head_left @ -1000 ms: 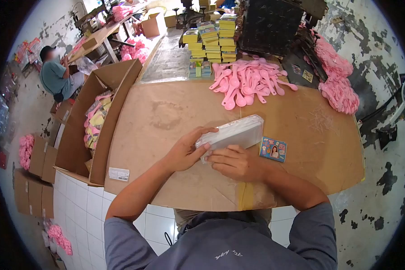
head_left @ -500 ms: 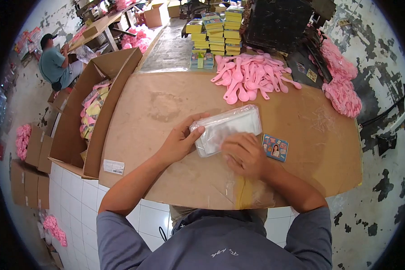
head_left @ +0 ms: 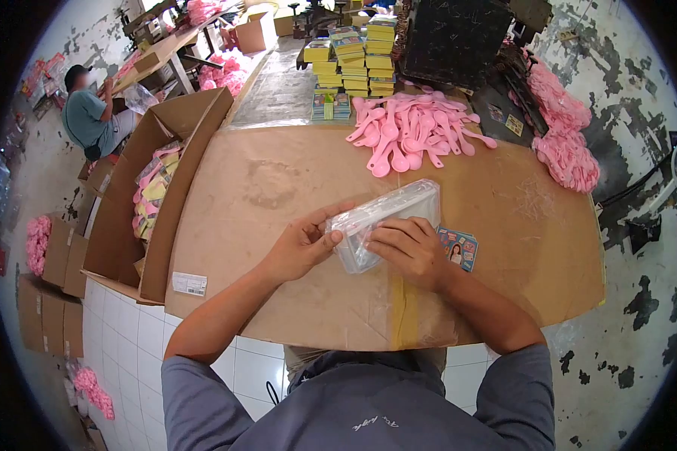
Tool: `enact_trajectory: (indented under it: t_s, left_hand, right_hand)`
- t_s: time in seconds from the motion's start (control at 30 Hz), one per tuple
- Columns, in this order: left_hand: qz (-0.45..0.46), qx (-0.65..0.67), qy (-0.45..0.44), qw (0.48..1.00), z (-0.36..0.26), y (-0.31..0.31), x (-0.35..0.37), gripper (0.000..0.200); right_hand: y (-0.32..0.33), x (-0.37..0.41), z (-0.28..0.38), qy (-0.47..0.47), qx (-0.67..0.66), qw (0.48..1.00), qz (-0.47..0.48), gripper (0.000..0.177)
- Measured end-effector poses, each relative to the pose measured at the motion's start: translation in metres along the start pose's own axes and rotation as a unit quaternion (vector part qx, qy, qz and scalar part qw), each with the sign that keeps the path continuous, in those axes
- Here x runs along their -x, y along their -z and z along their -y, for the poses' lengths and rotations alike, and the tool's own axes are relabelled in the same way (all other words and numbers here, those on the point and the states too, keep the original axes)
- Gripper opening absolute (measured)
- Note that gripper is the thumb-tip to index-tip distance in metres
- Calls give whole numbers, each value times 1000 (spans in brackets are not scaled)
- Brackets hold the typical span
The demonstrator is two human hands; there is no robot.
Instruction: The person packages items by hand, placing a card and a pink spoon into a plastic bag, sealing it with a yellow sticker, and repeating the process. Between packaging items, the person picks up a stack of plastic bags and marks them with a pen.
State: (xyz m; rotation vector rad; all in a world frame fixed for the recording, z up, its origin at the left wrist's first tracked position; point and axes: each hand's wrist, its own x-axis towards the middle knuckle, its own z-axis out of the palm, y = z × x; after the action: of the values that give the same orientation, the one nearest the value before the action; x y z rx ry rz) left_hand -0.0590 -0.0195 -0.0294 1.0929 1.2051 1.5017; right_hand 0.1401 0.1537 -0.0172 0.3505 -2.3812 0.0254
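A clear, shiny plastic packet [head_left: 400,204], which looks like a bundle of thin plastic bags, is held tilted above the cardboard-covered table. My left hand [head_left: 297,248] grips its left end, thumb in front and fingers partly behind. My right hand [head_left: 412,254] has its fingers bent and closed on the packet's front face; the thumb is mostly hidden. Just right of that hand lies a small stack of blue printed cards [head_left: 462,248], partly covered by the hand. Beyond the packet is a pile of pink plastic spoons [head_left: 414,131].
Stacks of yellow-edged cards [head_left: 350,56] stand at the back. On the left is a long open carton [head_left: 192,143] holding pink and yellow packs. Pink bundles [head_left: 568,150] hang at the right edge. A person [head_left: 90,113] sits at the far left. A white label [head_left: 189,283] lies on the cardboard.
My right hand has gone from a blurred position in front of the packet to fingers pressed on it. The packet has tipped, showing its long top edge. The view has shifted slightly.
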Motion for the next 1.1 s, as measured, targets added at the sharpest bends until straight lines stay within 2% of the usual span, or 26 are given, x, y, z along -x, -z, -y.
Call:
enact_trajectory:
  t_s: [0.13,0.23,0.27,0.37,0.43,0.57,0.77,0.97,1.1]
  left_hand:
    - [-49,17,46,998,-1,2,-1,47]
    - [-97,85,25,991,-2,6,-5,41]
    - [-111,113,9,987,-2,8,-7,38]
    - [-136,90,13,987,-12,15,-7,36]
    - [-131,93,16,987,-9,10,-6,36]
    - [-103,90,67,988,-3,10,-2,38]
    - [-67,96,29,993,-2,3,2,57]
    - [3,111,13,994,-8,1,2,63]
    - [10,200,17,980,-12,-3,2,61]
  right_hand:
    - [6,-2,-7,20,-3,1000,5,31]
    - [12,3,-19,41,-19,996,73,35]
    - [13,4,-22,31,-13,996,80,35]
    - [15,4,-26,-13,-17,996,91,38]
    - [15,0,-21,-58,-45,994,87,39]
    - [6,-14,1,-68,-127,989,26,49]
    - [-2,-13,7,-81,-94,992,19,59]
    - [6,-13,4,-120,-132,983,-42,65]
    - [13,-18,11,-140,-141,978,-58,67]
